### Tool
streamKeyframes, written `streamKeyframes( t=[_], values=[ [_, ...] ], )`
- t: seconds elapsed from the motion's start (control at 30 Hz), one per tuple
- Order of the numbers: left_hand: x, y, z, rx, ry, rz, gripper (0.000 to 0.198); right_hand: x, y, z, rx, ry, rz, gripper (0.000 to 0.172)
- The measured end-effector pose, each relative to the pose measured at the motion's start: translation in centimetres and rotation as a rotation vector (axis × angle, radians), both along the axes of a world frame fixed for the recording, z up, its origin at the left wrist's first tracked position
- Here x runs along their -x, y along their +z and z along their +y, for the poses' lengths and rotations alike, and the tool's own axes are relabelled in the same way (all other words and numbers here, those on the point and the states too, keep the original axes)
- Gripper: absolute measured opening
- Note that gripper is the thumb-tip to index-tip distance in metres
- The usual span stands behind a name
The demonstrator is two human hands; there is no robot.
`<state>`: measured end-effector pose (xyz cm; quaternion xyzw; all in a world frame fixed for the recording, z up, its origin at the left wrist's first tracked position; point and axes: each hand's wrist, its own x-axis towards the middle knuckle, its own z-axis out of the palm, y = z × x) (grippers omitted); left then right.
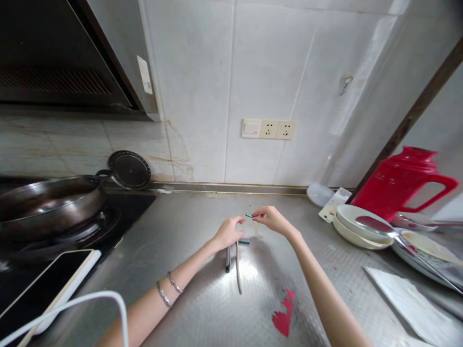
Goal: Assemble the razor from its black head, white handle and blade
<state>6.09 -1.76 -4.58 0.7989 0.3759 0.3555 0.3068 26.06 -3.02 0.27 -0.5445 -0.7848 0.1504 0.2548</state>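
Note:
Between the fingertips of my right hand is a thin green battery, pointing left. My left hand is just left of it, fingers curved and parted, with nothing visible in them. A second green battery lies on the steel counter by the left fingertips. Below that hand are a grey rod with a black end and a thin brownish stick or cord. Their upper ends are partly hidden by the hand, so I cannot tell whether it touches them.
On the left, a pan sits on the stove, with a phone and white cable nearer. To the right are a red thermos jug, stacked bowls and a white sheet. A red patch marks the counter.

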Motion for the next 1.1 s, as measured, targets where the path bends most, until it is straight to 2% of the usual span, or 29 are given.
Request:
streamKeyframes(
  t=[0.17,0.4,0.53,0.67,0.9,1.1],
  values=[
    [0.3,0.4,1.1,0.064,0.148,-0.141,0.023,0.6,0.8,-0.3,0.044,0.058,0.007,0.020],
    [0.2,1.2,1.2,0.431,-0.045,-0.245,0.022,2.0,2.1,-1.2,0.026,0.119,0.027,0.019],
    [0.4,1.5,1.1,0.425,-0.016,-0.263,0.019,2.5,2.6,-1.6,0.019,0.128,0.038,0.018],
    [0.6,1.8,1.1,0.400,-0.051,-0.225,0.018,2.9,2.6,-1.8,0.046,0.094,0.116,0.021],
    [0.4,1.7,0.6,0.450,-0.174,-0.245,0.020,4.4,1.7,-1.5,-0.054,0.096,0.226,0.016],
    [0.4,2.3,0.1,0.487,-0.149,-0.325,0.023,5.1,1.4,-1.5,-0.112,0.089,0.299,0.012]
  ],
)
